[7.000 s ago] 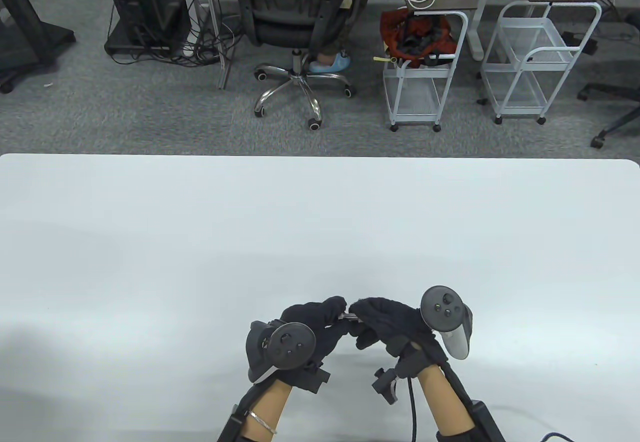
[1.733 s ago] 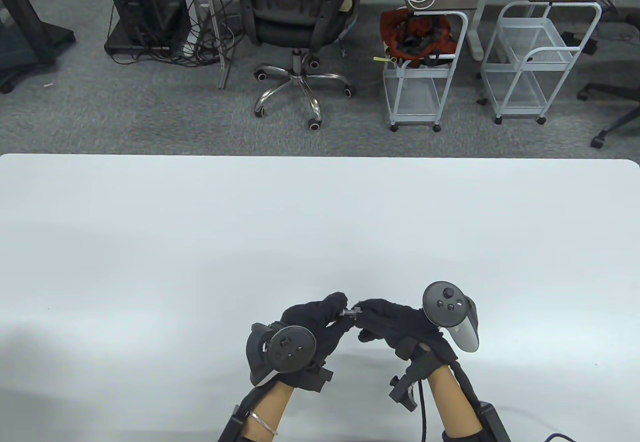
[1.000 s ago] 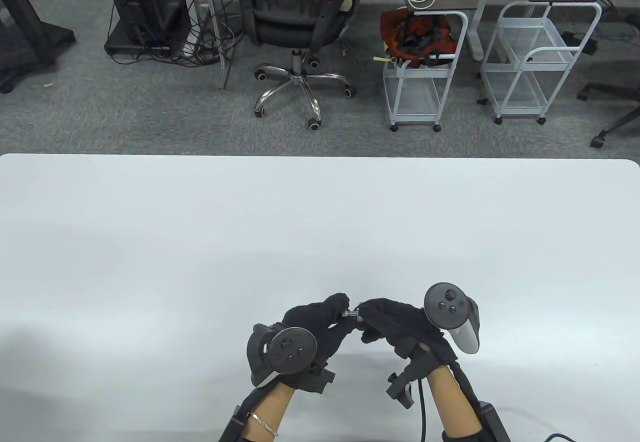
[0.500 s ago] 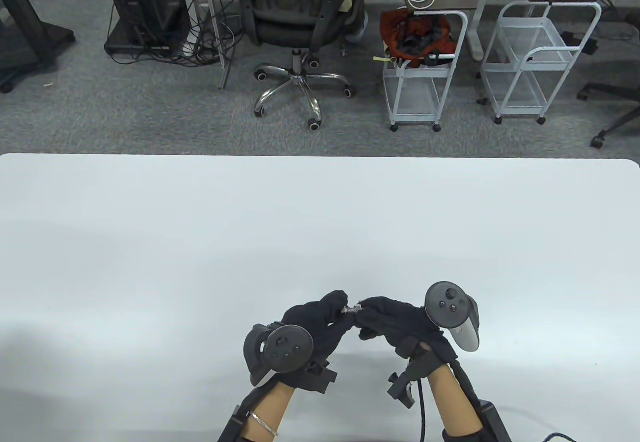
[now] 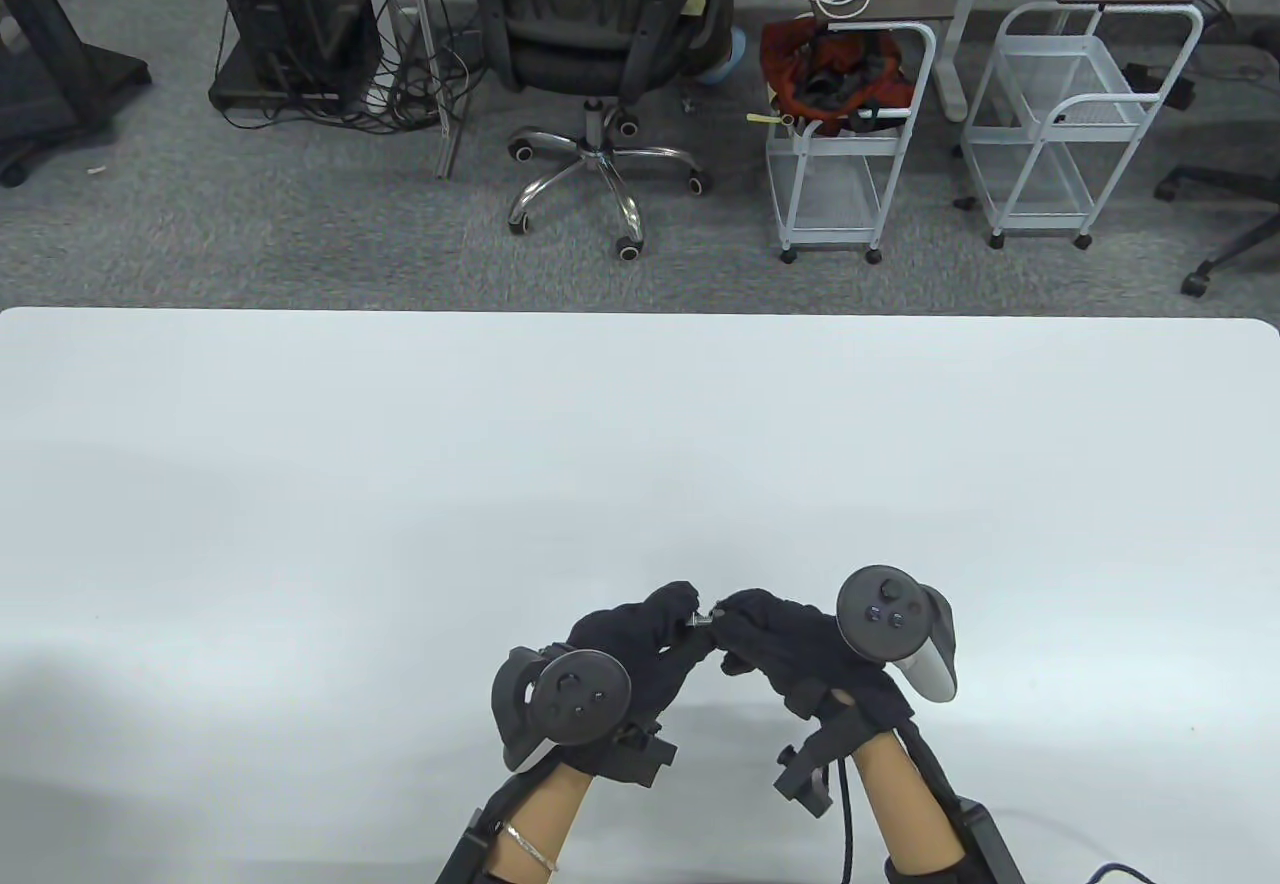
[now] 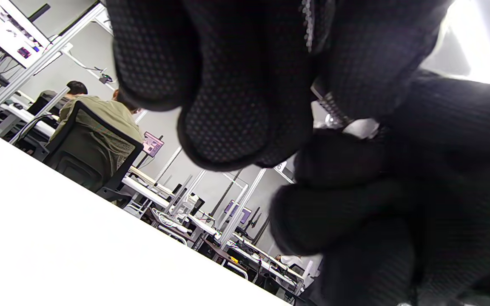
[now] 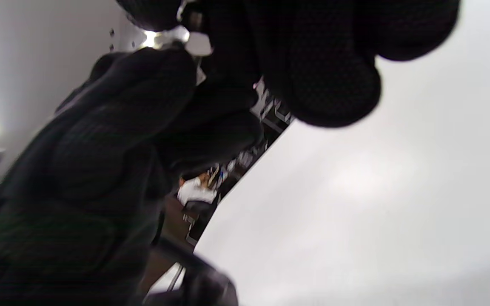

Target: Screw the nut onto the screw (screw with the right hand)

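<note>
Table (image 5: 640, 444): white top; both hands sit near its front edge, close to the middle
Left hand (image 5: 625, 649): gloved, fingers curled; fingertips (image 5: 680, 602) pinch the left end of the screw; tracker (image 5: 565, 699) on the back of the hand faces up
Right hand (image 5: 790, 644): gloved, fingers curled; fingertips (image 5: 735, 609) pinch the nut at the right end of the screw; tracker (image 5: 895, 624) stands at the hand's outer side
Screw (image 5: 700, 619): small, metal, lying roughly level between the two sets of fingertips, held above the table; in the left wrist view a threaded stretch (image 6: 334, 111) shows between the dark fingers
Nut (image 5: 713, 616): on the screw, just at the right fingertips; mostly hidden by the glove; how far it is threaded on cannot be told
Right wrist view: blurred; a bright metal piece (image 7: 164, 38) shows between the fingers near the top edge; whether it is nut or screw cannot be told
Background: office chair (image 5: 590, 34) and two white carts (image 5: 850, 124) on the carpet beyond the table
</note>
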Action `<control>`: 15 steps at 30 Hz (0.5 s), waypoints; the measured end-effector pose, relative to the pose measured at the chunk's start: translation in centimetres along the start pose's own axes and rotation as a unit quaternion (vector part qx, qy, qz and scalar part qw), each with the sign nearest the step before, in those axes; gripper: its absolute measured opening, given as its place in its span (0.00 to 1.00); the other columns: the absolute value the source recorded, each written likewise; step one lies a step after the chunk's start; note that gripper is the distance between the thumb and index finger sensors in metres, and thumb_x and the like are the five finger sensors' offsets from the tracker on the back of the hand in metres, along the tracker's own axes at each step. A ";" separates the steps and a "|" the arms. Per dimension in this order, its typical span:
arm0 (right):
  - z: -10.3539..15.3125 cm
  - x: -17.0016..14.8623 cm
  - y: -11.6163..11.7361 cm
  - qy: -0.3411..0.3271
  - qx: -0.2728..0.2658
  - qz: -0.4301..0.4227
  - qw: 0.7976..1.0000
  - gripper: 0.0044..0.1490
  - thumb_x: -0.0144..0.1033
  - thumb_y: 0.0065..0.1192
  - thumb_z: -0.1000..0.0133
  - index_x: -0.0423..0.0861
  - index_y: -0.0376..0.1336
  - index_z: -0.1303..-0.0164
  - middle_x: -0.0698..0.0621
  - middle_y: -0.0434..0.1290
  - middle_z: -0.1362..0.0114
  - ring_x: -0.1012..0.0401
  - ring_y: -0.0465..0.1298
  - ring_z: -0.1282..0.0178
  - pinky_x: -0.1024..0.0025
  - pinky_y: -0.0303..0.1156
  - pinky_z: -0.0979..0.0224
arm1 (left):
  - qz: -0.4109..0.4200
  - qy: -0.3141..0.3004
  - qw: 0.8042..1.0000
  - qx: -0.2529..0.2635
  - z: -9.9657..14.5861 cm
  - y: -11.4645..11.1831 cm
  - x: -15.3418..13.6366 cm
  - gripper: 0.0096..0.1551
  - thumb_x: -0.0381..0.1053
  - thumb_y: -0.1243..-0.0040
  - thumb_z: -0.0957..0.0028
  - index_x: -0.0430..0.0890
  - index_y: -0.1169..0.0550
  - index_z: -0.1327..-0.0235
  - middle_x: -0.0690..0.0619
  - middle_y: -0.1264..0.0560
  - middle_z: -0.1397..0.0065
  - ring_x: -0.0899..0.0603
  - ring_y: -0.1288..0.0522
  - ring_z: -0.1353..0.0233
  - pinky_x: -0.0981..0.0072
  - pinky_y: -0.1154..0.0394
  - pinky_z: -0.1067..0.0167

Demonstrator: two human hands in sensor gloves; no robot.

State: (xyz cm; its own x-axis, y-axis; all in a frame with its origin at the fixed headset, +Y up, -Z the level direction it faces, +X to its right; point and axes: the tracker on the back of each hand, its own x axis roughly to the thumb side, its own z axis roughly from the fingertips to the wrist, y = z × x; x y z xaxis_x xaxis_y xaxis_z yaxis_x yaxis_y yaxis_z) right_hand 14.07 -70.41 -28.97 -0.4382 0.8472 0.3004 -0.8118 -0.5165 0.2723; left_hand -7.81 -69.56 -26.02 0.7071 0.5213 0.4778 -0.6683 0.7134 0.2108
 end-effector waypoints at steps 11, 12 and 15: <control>0.1 -0.1 -0.2 0.008 0.008 -0.012 1.000 0.31 0.45 0.48 0.34 0.32 0.74 0.56 0.34 0.82 0.53 0.50 0.85 0.64 0.49 0.75 0.53 | 0.009 -0.011 1.000 -0.006 0.1 -0.3 0.5 0.26 0.60 0.32 0.54 0.46 0.17 0.48 0.58 0.09 0.55 0.56 0.10 0.56 0.65 0.16 0.49; 0.1 -0.1 -0.2 0.007 0.033 -0.014 0.999 0.33 0.48 0.50 0.35 0.31 0.72 0.51 0.33 0.81 0.49 0.48 0.85 0.60 0.47 0.74 0.51 | 0.005 -0.012 1.000 -0.004 0.2 -0.2 0.6 0.26 0.60 0.32 0.54 0.46 0.17 0.49 0.58 0.09 0.55 0.56 0.10 0.57 0.65 0.16 0.49; 0.1 0.2 -0.3 0.008 0.038 0.004 0.999 0.31 0.48 0.53 0.35 0.31 0.71 0.50 0.34 0.80 0.48 0.49 0.84 0.60 0.48 0.74 0.50 | -0.006 -0.020 1.000 -0.003 0.2 -0.1 0.9 0.26 0.60 0.32 0.54 0.46 0.17 0.49 0.58 0.09 0.55 0.56 0.10 0.57 0.65 0.16 0.49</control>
State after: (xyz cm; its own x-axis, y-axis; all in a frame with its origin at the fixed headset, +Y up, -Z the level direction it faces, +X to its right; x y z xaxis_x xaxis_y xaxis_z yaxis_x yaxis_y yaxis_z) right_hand 14.29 -70.12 -28.88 -0.4505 0.8451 0.2879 -0.7773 -0.5299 0.3392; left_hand -7.15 -69.32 -25.46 0.7051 0.4932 0.5095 -0.6581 0.7228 0.2111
